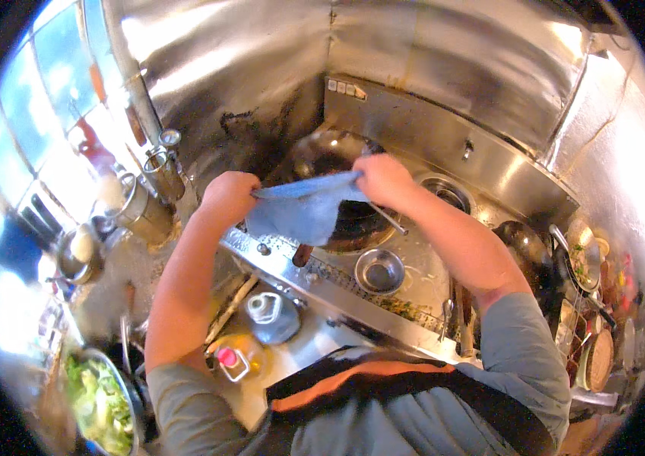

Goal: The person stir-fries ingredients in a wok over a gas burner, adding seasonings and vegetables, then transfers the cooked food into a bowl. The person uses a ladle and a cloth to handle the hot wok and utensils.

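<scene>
A blue cloth (295, 215) hangs stretched between my two hands, above the front of the metal stove. My left hand (230, 194) is closed around its left end. The right end is bunched in the grip of my right hand (384, 178). Behind and below the cloth sits a dark wok (351, 242), which it partly covers. A metal handle (391, 218) sticks out just under my right hand. A brown handle tip (302, 255) shows below the cloth's lower edge. Nearer to me, a small steel bowl (379, 271) rests on the stove top.
A large wok (328, 149) stands at the back, a steel pot (446, 192) to its right. Food scraps (402, 308) lie along the stove's front. Below are a dark-liquid jug (272, 317) and an oil jug (237, 359). Leafy greens (99, 393) fill a basin at lower left.
</scene>
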A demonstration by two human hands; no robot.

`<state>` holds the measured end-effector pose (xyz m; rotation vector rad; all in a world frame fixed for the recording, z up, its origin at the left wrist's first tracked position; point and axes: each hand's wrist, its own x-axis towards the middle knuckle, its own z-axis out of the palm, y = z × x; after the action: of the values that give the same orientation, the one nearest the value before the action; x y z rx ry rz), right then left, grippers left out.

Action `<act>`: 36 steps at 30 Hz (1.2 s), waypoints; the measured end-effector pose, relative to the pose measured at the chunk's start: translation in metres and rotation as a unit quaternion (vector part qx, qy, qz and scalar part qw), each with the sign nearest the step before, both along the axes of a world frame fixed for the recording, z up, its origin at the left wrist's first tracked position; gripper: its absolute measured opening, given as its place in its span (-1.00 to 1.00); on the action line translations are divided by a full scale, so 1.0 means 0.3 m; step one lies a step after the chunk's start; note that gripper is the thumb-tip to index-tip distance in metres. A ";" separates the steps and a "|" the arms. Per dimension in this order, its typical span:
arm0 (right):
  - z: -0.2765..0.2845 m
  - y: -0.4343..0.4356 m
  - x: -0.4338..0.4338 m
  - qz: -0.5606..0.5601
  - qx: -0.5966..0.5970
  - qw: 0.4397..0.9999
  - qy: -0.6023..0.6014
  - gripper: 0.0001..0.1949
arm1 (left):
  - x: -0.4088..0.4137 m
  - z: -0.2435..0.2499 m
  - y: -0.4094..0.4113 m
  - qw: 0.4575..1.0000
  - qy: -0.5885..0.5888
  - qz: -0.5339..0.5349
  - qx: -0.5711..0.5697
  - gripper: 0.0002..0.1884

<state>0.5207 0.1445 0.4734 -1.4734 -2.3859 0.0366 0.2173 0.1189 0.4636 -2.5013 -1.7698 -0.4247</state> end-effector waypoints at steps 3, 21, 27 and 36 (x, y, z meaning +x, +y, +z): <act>0.016 0.046 0.029 -0.011 0.039 0.997 0.069 -0.83 | -0.023 -0.045 0.047 0.995 -0.079 0.010 0.056 -0.81; -0.251 0.173 -0.124 -0.018 -0.024 0.990 0.135 -0.76 | 0.024 0.006 -0.021 0.934 -0.259 0.132 0.208 -0.76; -0.545 0.080 -0.088 0.003 0.074 0.960 0.272 -0.75 | 0.110 -0.198 -0.235 0.958 -0.132 0.026 0.254 -0.75; -0.675 -0.223 -0.099 -0.008 -0.270 0.930 0.250 -0.62 | 0.187 -0.521 -0.482 0.989 -0.126 0.029 -0.070 -0.76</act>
<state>0.4909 0.0774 0.2710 -1.4626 -2.0125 1.0121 0.2734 -0.0258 0.3073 -2.5784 -2.0243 -0.6611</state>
